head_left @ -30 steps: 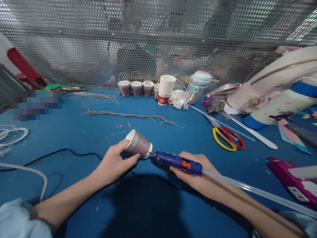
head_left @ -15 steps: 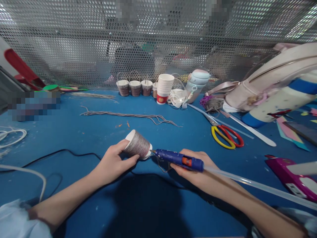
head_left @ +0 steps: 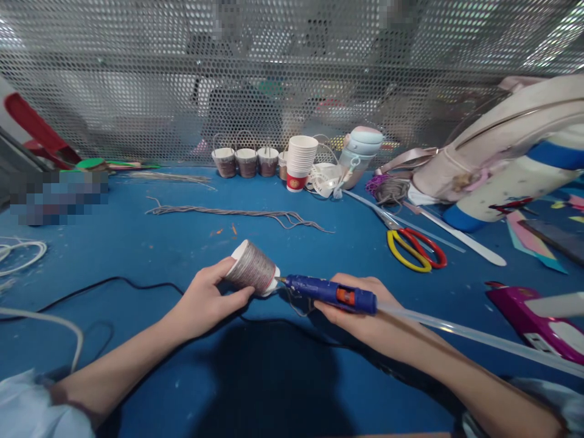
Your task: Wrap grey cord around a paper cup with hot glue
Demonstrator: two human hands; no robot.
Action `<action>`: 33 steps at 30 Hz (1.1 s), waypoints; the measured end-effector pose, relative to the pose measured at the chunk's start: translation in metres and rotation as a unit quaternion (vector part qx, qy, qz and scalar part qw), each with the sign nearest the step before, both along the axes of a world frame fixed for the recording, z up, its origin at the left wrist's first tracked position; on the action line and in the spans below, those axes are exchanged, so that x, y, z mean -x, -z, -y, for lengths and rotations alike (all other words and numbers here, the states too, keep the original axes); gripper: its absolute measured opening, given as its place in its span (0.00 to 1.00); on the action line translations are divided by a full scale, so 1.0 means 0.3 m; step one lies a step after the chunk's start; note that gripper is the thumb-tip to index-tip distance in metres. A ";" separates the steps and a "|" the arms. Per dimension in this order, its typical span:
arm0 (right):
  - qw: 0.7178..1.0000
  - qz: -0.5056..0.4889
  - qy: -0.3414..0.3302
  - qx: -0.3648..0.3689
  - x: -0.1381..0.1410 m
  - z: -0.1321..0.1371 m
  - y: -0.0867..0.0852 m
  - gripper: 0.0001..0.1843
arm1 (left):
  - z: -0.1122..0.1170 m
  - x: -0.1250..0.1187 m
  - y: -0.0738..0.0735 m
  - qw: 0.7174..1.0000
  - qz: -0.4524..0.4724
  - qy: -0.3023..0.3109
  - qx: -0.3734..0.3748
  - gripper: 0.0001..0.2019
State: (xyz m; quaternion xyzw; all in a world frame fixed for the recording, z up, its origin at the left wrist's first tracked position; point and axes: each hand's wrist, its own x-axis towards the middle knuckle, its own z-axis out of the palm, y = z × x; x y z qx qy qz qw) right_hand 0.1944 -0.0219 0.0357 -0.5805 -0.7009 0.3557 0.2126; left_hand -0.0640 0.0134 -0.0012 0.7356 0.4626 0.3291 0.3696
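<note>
Tilted on its side, a paper cup (head_left: 252, 268) wound with grey cord is held between the thumb and fingers of my left hand (head_left: 210, 298). Its white end faces right. My right hand (head_left: 356, 304) is closed around a blue hot glue gun (head_left: 319, 289), whose metal nozzle points left at the cup's rim, touching or nearly so. A long clear glue stick (head_left: 456, 328) sticks out of the gun's back. A loose cord (head_left: 298, 307) hangs by the cup, partly hidden behind the gun.
Grey cords (head_left: 237, 212) lie across the blue table. Behind stand several cord-wrapped cups (head_left: 246, 163), stacked paper cups (head_left: 302, 159) and a bottle (head_left: 360, 152). To the right are scissors (head_left: 410, 246), a white stick (head_left: 474, 243), a pink-purple device (head_left: 529, 319) and a bag (head_left: 474, 146). A black cable (head_left: 123, 278) runs behind my left arm.
The view has shifted slightly. My hands, the cup and the glue gun keep nearly the same pose, with the nozzle still at the cup's rim.
</note>
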 end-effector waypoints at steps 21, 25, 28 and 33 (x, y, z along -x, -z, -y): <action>0.997 -0.039 0.023 0.065 -0.019 -0.007 -0.024 0.11 | -0.003 0.015 0.006 1.000 0.019 0.017 0.018 0.10; 0.997 -0.033 0.033 0.056 -0.024 -0.009 -0.012 0.10 | -0.004 0.016 0.005 0.999 0.028 0.027 0.022 0.10; 0.999 -0.021 0.032 0.026 -0.039 -0.022 0.000 0.10 | -0.005 0.017 0.006 0.999 0.040 0.029 0.021 0.08; 0.998 0.018 0.063 0.025 -0.076 -0.071 -0.003 0.16 | -0.004 0.015 0.002 0.998 0.052 0.022 0.037 0.10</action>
